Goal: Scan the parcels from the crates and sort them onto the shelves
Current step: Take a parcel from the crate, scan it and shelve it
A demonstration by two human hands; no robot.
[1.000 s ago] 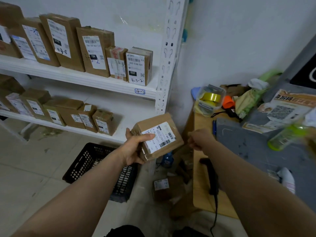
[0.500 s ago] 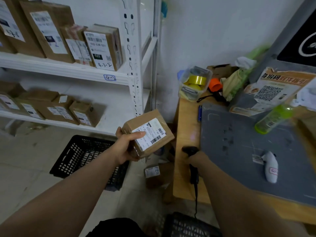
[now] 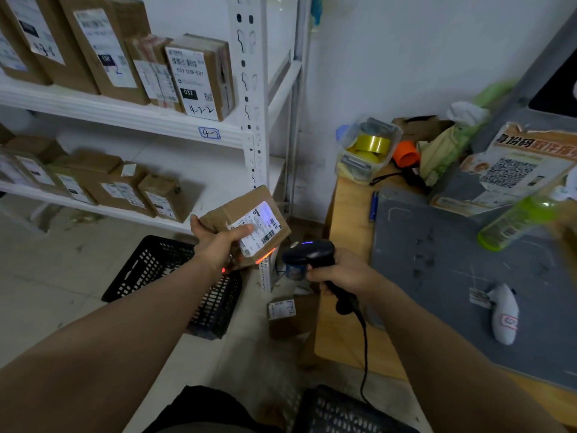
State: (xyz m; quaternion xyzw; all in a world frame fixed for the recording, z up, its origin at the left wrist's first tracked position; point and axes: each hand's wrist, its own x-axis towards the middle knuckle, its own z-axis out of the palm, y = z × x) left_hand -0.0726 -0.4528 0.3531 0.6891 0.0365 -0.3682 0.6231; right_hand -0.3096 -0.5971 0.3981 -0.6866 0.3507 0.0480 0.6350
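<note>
The left hand [image 3: 223,245] grips a small parcel [image 3: 249,223] in front of the shelves [image 3: 125,115], thumb across its label. The right hand [image 3: 342,273] wraps the scanner [image 3: 307,254], aimed at it. Label print is unreadable; the near crate [image 3: 337,410] is cut off.

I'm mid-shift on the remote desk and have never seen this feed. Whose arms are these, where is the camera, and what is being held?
No machine here: the arms belong to a person, filmed by a wide-angle camera on their head, looking down. The left hand holds a cardboard parcel, label up. The right hand has its grip on a black corded scanner aimed at that label. Left stand white shelves of labelled parcels, a black crate on the floor below. Right is a wooden desk with a tub of tape rolls.
</note>
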